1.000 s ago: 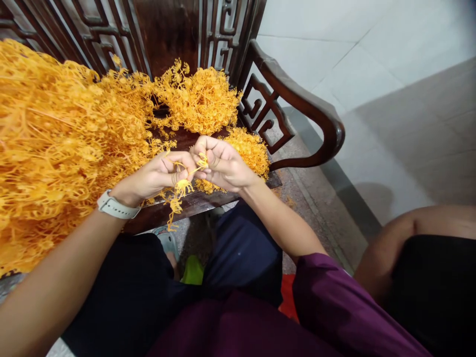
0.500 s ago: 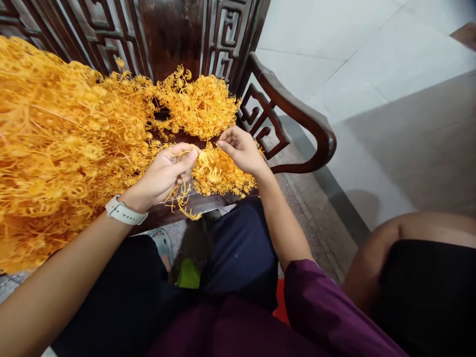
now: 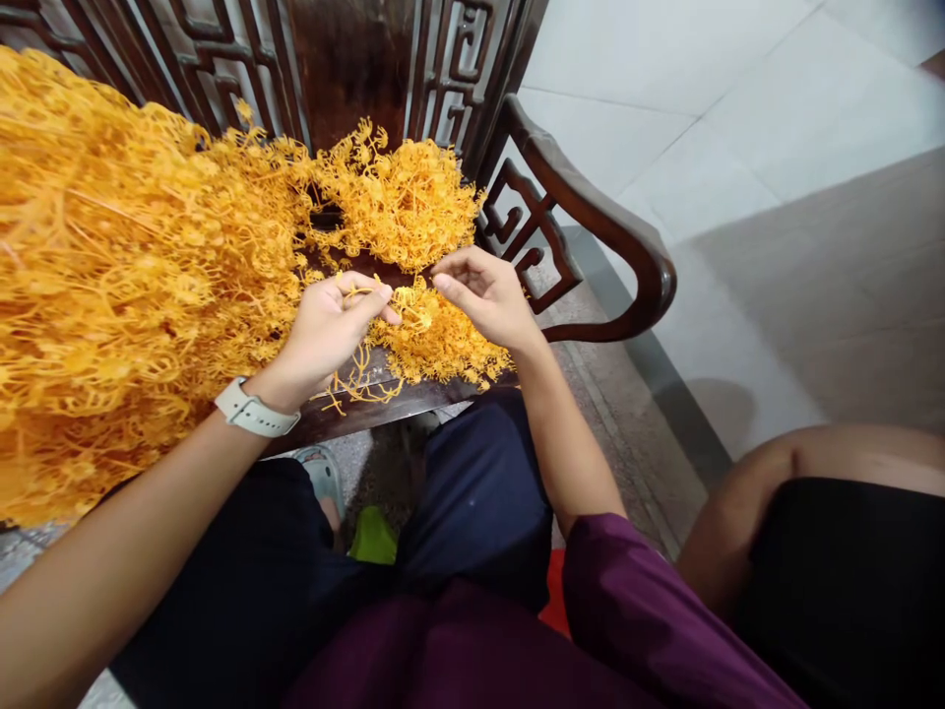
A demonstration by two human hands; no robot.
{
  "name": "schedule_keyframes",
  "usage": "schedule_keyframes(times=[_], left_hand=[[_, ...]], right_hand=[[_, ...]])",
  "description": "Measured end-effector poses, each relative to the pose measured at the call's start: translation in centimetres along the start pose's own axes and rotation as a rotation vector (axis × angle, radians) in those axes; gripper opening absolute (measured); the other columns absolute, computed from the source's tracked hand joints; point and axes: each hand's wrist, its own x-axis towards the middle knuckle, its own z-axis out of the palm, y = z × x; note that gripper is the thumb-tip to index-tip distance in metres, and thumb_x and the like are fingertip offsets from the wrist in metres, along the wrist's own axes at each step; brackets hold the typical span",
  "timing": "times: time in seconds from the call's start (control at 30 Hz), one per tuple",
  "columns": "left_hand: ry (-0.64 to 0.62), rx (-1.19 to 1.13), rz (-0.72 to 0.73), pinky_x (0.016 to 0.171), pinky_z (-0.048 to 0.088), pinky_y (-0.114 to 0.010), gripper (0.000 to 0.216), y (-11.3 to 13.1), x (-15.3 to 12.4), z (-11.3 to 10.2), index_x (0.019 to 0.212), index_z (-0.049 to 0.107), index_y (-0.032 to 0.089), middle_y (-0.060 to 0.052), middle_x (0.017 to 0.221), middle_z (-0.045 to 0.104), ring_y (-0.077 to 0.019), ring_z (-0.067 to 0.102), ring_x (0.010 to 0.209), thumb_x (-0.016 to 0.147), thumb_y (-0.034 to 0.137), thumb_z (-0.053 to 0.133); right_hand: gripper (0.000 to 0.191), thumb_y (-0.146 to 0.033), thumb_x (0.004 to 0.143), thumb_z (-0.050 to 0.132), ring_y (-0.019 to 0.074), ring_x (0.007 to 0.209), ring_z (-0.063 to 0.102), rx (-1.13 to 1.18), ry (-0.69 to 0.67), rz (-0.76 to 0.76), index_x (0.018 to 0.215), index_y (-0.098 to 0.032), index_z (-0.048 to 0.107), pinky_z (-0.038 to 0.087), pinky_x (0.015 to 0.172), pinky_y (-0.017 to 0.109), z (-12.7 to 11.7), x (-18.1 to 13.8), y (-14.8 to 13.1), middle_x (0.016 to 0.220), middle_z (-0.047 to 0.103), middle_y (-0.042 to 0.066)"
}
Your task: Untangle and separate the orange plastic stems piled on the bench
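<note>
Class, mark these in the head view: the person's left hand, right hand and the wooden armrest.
Left hand (image 3: 323, 323), head view: back of the hand.
Right hand (image 3: 497, 303), head view: near the thumb's base.
Wooden armrest (image 3: 593, 190), head view: along its top rail.

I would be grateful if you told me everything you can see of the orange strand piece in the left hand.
The orange strand piece is thin, stringy and branching, and looks like plastic. The left hand pinches it between thumb and fingers. Forked ends hang loosely below the hand, seen against the front of the wooden bench. Its far end cannot be told from the like-coloured pile behind.
</note>
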Motion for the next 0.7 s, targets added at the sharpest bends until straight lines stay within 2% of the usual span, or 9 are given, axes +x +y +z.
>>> schedule_keyframes(times=[0.1,0.2,0.27,0.37,0.5,0.7], left_hand=[[-0.017,0.013,-0.004,0.048,0.026,-0.026,0.012,0.0,0.0,0.1,0.085,0.074,0.015,-0.004,0.068,0.072,-0.0082,0.043,0.050,0.092,0.023,0.080],[-0.038,-0.016,0.024,0.050,0.030,-0.026,0.020,-0.1,0.1,0.1,0.084,0.072,0.016,-0.002,0.065,0.068,-0.0097,0.048,0.053,0.088,0.029,0.087],[-0.050,-0.008,0.060,0.051,0.031,-0.026,0.030,0.0,0.1,0.0,0.086,0.071,0.017,-0.002,0.067,0.067,-0.0103,0.049,0.055,0.087,0.038,0.092],[-0.066,0.043,0.115,0.053,0.034,-0.027,0.035,0.0,0.0,-0.1,0.088,0.071,0.017,-0.002,0.067,0.066,-0.0113,0.051,0.057,0.088,0.046,0.091],[-0.069,0.107,0.145,0.057,0.038,-0.027,0.024,0.0,0.0,0.0,0.088,0.071,0.018,-0.001,0.066,0.063,-0.0125,0.051,0.058,0.095,0.037,0.083],[0.019,0.167,0.170,0.061,0.038,-0.027,0.010,-0.3,0.2,0.0,0.086,0.072,0.017,-0.001,0.071,0.062,-0.0130,0.052,0.064,0.093,0.022,0.077]], right_hand=[[0.041,-0.053,0.093,0.085,0.0154,0.087,0.060,0.051,-0.119,-0.124,0.120,-0.024,0.075,0.048,0.079,0.031,1.4,-0.4,-2.0,0.104,0.070,0.002],[0.029,-0.048,0.101,0.078,0.0157,0.088,0.061,0.021,-0.164,-0.195,0.113,-0.022,0.079,0.048,0.083,0.033,2.3,-0.4,-2.2,0.103,0.074,0.003],[0.028,-0.049,0.103,0.075,0.0156,0.087,0.062,0.070,-0.140,-0.150,0.108,-0.021,0.078,0.047,0.082,0.033,2.6,-0.1,-1.8,0.099,0.074,0.003],[0.036,-0.056,0.098,0.079,0.0149,0.084,0.060,0.189,-0.089,-0.040,0.103,-0.020,0.075,0.047,0.079,0.031,2.8,0.2,-1.4,0.092,0.071,0.001],[0.040,-0.058,0.091,0.085,0.0145,0.084,0.059,0.330,-0.055,0.038,0.098,-0.021,0.073,0.050,0.081,0.031,2.9,0.3,-2.1,0.091,0.069,0.001],[0.029,-0.041,0.085,0.090,0.0139,0.084,0.059,0.493,-0.025,0.124,0.094,-0.021,0.071,0.051,0.079,0.030,3.4,0.1,-2.6,0.098,0.070,0.002]])
